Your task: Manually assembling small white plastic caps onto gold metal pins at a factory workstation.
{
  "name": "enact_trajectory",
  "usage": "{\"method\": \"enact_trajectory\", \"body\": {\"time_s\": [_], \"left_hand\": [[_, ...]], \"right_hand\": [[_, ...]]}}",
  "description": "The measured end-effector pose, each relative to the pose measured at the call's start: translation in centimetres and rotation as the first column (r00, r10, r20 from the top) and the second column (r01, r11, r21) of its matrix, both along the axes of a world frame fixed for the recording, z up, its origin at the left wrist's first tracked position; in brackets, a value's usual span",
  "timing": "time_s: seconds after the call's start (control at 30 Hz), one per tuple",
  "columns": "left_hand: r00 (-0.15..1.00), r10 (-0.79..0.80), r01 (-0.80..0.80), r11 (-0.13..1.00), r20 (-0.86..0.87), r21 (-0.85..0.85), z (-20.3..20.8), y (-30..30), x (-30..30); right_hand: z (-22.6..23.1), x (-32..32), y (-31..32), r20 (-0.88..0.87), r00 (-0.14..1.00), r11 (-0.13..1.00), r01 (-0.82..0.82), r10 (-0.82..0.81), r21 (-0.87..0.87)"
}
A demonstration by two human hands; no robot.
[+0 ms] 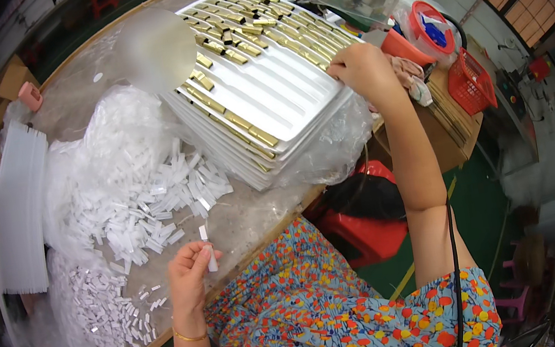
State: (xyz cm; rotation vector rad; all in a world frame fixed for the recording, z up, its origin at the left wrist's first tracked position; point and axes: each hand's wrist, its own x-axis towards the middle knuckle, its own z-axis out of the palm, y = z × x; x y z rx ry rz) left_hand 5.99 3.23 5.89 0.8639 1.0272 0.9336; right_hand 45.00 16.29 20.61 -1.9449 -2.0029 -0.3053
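Observation:
My left hand point(188, 271) is closed in a pinch near the table's front edge. Between thumb and fingers stands a small white plastic piece point(211, 259), with a whiter block-like end point(203, 233) showing above the fingertips. My right hand point(364, 70) reaches over the right side of a white ridged tray point(266, 90), its fingers pinched at the end of a row of gold metal tubes point(303, 53). What those fingers hold, if anything, is hidden. More gold tubes lie in rows and loose across the tray's far part, and a row runs down its left edge point(234, 118).
Translucent plastic pieces point(147, 206) spill from a clear bag left of the tray; smaller white pieces point(101, 305) lie nearer me. Long white strips point(17, 210) are stacked at far left. Red baskets point(470, 82) and a cardboard box point(448, 128) stand at right. A red stool point(364, 236) is below.

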Motion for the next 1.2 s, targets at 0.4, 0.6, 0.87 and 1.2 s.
{"method": "enact_trajectory", "body": {"time_s": [0.4, 0.6, 0.87, 1.2], "left_hand": [[0.99, 0.102, -0.101, 0.995, -0.095, 0.018, -1.7, -0.3, 0.6], [0.985, 0.165, -0.16, 0.983, 0.053, -0.093, -2.4, 0.0, 0.4], [0.978, 0.162, -0.149, 0.984, 0.134, -0.098, -3.6, -1.6, -0.8], [0.978, 0.192, -0.185, 0.979, 0.085, -0.08, -3.6, -2.2, -1.3]], "right_hand": [[0.1, 1.0, 1.9, 0.117, 0.988, 0.99, -0.087, 0.1, -0.109], [0.0, 0.6, 1.1, 0.177, 0.982, 0.998, -0.065, 0.064, -0.004], [-2.0, -14.7, -10.5, -0.726, 0.481, 0.807, -0.566, 0.491, 0.17], [-15.8, -21.7, -7.2, -0.96, 0.23, 0.592, -0.756, -0.16, -0.279]]}}
